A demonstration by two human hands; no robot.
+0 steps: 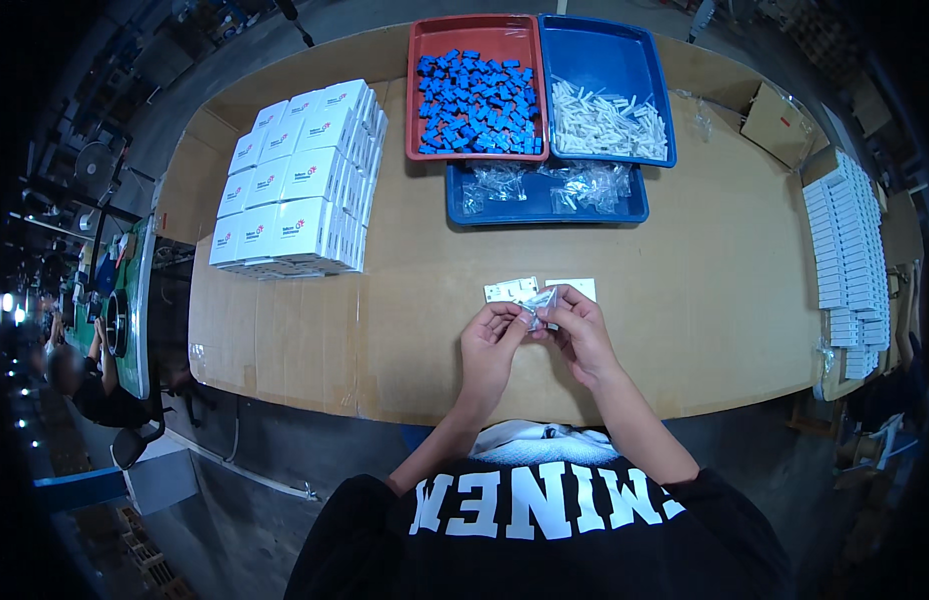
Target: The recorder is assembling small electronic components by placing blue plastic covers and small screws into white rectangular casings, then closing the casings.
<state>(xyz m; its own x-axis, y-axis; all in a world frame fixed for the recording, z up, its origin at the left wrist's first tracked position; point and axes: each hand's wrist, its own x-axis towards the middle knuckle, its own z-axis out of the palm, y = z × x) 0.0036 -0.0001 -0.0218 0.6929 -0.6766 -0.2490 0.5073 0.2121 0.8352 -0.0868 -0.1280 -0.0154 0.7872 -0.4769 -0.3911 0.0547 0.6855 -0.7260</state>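
Item, one left hand (493, 345) and one right hand (580, 340), both pinching between thumb and fingertips a small clear plastic packet (547, 298) (its contents are showing too indistinctly to tell), which is sitting between them near the front of the table (425, 270). Item, two white plates, lying side by side just beyond the fingers: a left plate (510, 291), showing molded detail, and a right plate (577, 288), looking plain where the hand is not covering it. Item, a block of white boxes (285, 185), standing in rows at the left. Item, a red tray (470, 32) at the far edge, holding many small blue pieces (480, 105). Item, a blue tray (600, 50), adjoining it on the right and carrying a heap of slim white pieces (607, 120). Item, a lower blue tray (545, 219), lying on the near side of both and containing two groups of clear bags (595, 187). Item, stacked white units (845, 260), rising along the right edge. Item, a co-worker (95, 385) in dark clothing, sitting at a green table (137, 320) far left
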